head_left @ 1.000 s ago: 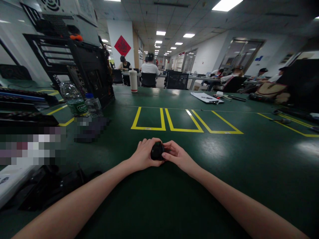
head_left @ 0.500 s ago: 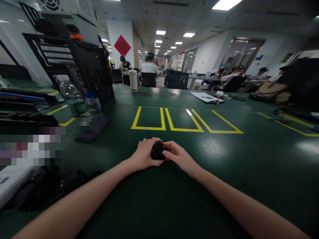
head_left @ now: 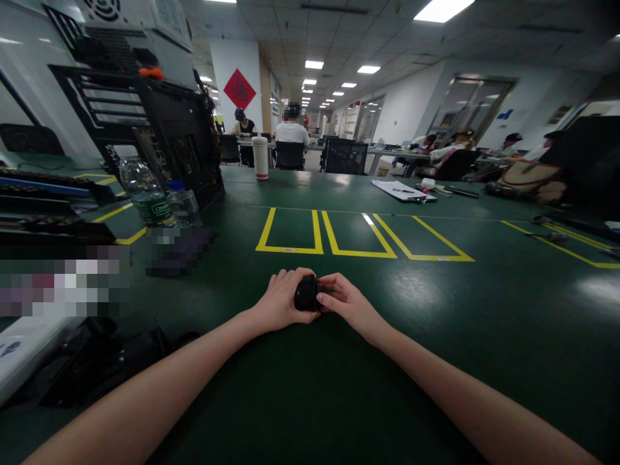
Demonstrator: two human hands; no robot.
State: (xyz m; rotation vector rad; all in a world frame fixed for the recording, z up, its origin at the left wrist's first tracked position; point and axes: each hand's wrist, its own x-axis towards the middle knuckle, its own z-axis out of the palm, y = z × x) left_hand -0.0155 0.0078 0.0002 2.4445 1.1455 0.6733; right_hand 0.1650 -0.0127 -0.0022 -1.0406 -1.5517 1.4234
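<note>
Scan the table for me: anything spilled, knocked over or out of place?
Nothing looks spilled or knocked over. The left hand and right hand hold a small black object. One minor oddity: at the right, a tool seems to overlap the yellow tape, slightly untidy.

Object (head_left: 305, 295) between left hand (head_left: 283, 297) and right hand (head_left: 346, 302), tape outlines (head_left: 305, 251) ahead of them on table (head_left: 310, 387), cup (head_left: 260, 158) behind outlines, clipboard (head_left: 393, 187) farther right, bottles (head_left: 148, 194) at left before case (head_left: 179, 142), power supply (head_left: 121, 42) atop case, chairs (head_left: 345, 158) and people (head_left: 292, 133) past table
</note>
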